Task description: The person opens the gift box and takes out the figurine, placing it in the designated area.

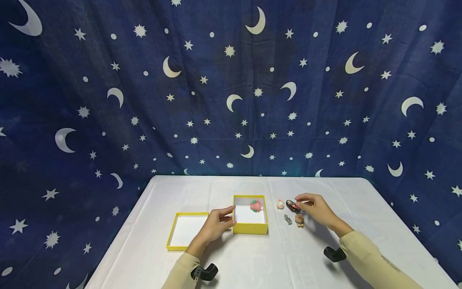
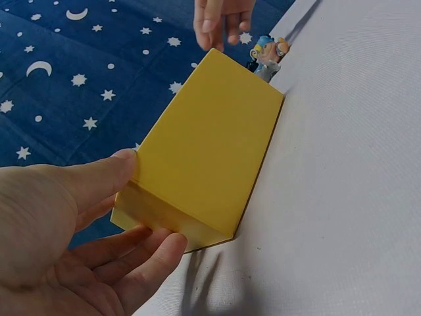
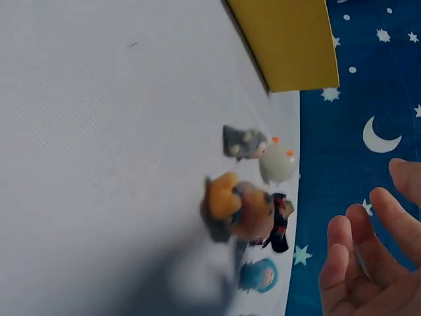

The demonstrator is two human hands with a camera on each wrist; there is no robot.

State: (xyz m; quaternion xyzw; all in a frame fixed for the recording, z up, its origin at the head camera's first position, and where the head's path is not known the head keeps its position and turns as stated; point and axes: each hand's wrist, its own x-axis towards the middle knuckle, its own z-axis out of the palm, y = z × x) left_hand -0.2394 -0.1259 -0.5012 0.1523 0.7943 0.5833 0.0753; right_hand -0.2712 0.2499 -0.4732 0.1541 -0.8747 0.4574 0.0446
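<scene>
My left hand (image 1: 215, 225) holds the yellow box (image 1: 250, 228) at its left end; in the left wrist view the thumb lies at the top corner and the other fingers touch the end wall. Inside the box lies a pink figurine (image 1: 256, 206) with green parts. Right of it my right hand (image 1: 317, 208) hovers over small figurines, its fingers loosely bent with nothing seen between them. Nearest is a dark figurine (image 1: 293, 206). Around it are a brown animal figurine (image 1: 299, 220), a grey figurine (image 1: 287, 219), a white-and-orange figurine (image 1: 280, 204) and a blue figurine (image 3: 259, 275).
A shallow yellow-rimmed lid (image 1: 187, 229), white inside, lies left of the box. Everything stands on a table with a white cloth (image 1: 260, 265). Behind the table hangs a dark blue curtain (image 1: 216, 80) with moons and stars.
</scene>
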